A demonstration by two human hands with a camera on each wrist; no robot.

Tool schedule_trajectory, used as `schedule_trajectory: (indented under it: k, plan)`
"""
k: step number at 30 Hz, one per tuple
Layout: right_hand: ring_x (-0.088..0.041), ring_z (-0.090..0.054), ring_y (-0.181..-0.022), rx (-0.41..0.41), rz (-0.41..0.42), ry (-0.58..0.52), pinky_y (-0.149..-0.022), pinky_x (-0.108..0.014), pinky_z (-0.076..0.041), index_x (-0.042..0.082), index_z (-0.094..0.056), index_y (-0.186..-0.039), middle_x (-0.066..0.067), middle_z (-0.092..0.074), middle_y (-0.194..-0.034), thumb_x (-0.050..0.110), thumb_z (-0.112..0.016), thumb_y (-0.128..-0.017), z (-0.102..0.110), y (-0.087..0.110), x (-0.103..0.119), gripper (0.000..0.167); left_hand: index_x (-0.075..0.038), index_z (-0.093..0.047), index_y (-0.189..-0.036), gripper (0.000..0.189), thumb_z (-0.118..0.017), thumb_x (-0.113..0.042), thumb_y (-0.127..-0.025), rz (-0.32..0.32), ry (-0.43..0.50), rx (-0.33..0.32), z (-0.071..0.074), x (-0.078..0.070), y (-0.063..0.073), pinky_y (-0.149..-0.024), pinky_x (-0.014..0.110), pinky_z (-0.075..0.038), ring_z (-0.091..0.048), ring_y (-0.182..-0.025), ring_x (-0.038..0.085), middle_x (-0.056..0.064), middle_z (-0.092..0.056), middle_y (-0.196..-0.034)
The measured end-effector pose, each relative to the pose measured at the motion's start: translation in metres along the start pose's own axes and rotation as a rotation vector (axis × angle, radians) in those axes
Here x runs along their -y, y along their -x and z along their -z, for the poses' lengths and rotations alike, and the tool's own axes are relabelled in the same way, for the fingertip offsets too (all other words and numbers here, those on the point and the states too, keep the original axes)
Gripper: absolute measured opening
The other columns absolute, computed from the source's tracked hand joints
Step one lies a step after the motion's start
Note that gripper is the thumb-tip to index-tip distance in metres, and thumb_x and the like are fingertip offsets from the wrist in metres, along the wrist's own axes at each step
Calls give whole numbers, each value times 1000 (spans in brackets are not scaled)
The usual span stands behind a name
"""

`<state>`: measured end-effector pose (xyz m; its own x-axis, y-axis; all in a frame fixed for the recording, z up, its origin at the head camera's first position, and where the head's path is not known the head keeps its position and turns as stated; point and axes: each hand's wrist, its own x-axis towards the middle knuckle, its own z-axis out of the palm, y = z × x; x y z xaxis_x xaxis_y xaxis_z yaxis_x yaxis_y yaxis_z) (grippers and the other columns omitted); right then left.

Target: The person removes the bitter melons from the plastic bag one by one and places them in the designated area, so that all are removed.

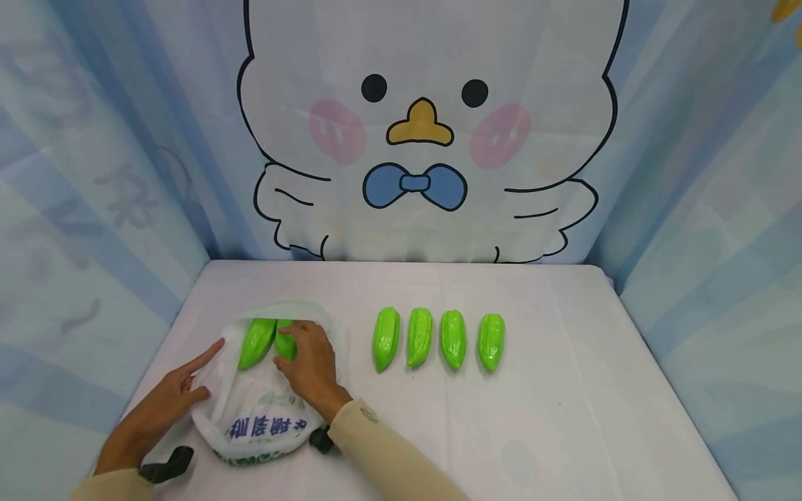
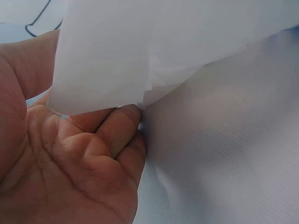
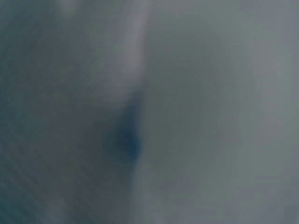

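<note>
A white plastic bag with blue lettering lies on the left part of the table, its mouth open toward the back. In the head view my left hand is at the bag's left edge, thumb and index finger spread. The left wrist view shows that hand with fingers bent against the white bag. My right hand reaches into the mouth and pinches a glossy green star fruit between thumb and fingers. Another green star fruit lies left of it. The right wrist view is blurred grey.
Several more green star fruits stand in a row right of the bag, at mid-table. Behind the white table hangs a curtain with a cartoon bird. More curtain closes off both sides.
</note>
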<state>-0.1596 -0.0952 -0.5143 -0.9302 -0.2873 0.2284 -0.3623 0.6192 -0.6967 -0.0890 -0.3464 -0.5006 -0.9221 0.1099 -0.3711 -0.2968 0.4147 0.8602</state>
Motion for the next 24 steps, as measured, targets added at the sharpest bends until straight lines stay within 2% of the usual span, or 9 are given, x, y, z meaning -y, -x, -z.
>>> schedule_trajectory:
  k: [6,15,24]
  plan:
    - [-17,-64,-126,-30,-14,35,-97,-29,-58,21,-75,-134,-4,-66,-140,21,-90,-85,-2,-2,-3,51,-23,-9,-172,94,-60,-2,-96,-6,-6,-7,0,0,-1,-119,83,0,10,-161,54,18,6,-178]
    - [-17,-65,-125,-50,-46,54,-97,-32,-59,24,-74,-137,-5,-66,-139,17,-90,-85,-4,-7,-5,55,-20,-11,-172,92,-59,0,-97,-30,20,0,-2,0,0,-119,83,3,14,-160,53,18,6,-178]
    - [-16,-68,-124,-50,-3,31,-104,-32,-56,21,-74,-137,0,-74,-134,9,-86,-87,-7,-6,-8,53,-23,-11,-172,92,-59,0,-97,-29,8,-1,-1,1,1,-120,82,-1,11,-160,52,17,6,-179]
